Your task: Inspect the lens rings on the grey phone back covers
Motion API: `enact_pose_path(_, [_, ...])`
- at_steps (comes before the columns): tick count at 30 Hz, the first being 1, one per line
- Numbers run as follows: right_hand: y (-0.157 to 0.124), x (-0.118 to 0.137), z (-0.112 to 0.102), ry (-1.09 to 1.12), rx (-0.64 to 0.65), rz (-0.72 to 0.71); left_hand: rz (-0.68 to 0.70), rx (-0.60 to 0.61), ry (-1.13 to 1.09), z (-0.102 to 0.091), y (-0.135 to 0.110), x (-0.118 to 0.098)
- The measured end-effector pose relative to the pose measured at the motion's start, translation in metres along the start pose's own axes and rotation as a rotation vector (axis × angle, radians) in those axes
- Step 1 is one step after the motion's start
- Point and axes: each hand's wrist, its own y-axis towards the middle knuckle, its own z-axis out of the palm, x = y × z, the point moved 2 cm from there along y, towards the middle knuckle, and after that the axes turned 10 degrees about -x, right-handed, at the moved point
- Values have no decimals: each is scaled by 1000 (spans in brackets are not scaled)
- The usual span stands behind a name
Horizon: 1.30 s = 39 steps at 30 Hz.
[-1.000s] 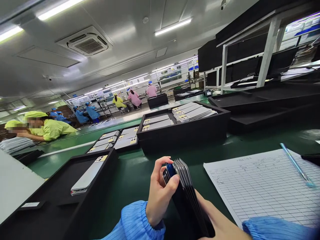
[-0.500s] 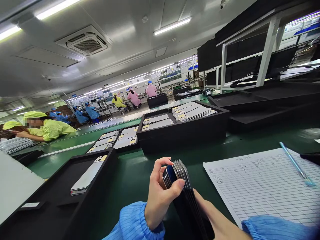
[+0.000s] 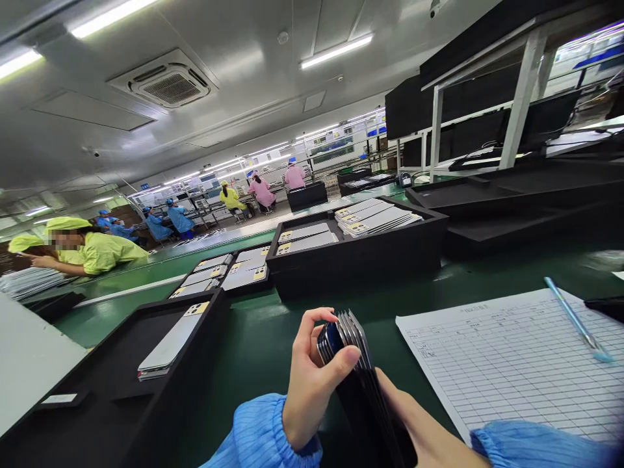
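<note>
1. Your left hand [image 3: 308, 377] has its fingers [image 3: 312, 317] curled around the top end of the phones [image 3: 373, 409] — parted only by the stack's thickness, thumb [image 3: 341, 365] on the near side.
2. Your right hand [image 3: 424, 422] lies against the right side of the phones, lower down; its fingers are hidden, so how far they close cannot be told.
3. The phones tilt in front of you above the bench [image 3: 263, 341], upper ends slightly fanned.
4. Left of your hands, a tray [image 3: 97, 354] carries white phones [image 3: 168, 344] in a small stack.
5. To your right lies a sheet [image 3: 497, 364] — a pen [image 3: 575, 315] slanting across its upper right part.
</note>
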Motion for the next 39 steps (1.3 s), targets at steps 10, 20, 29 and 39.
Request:
enact_pose_path(10, [-5, -15, -7, -144, -46, -29, -439, -41, -282, -9, 22, 19])
enact_pose_path(20, [0, -14, -19, -793, -58, -657, -885, 262, -374, -5, 23, 44])
enact_pose_path(29, [-6, 4, -9, -1064, 100, -1012, -1027, 351, -407, 13, -11, 44])
enact_pose_path(39, [-11, 5, -2, -1119, 133, -1134, -1363, 216, -581, 18, -28, 47])
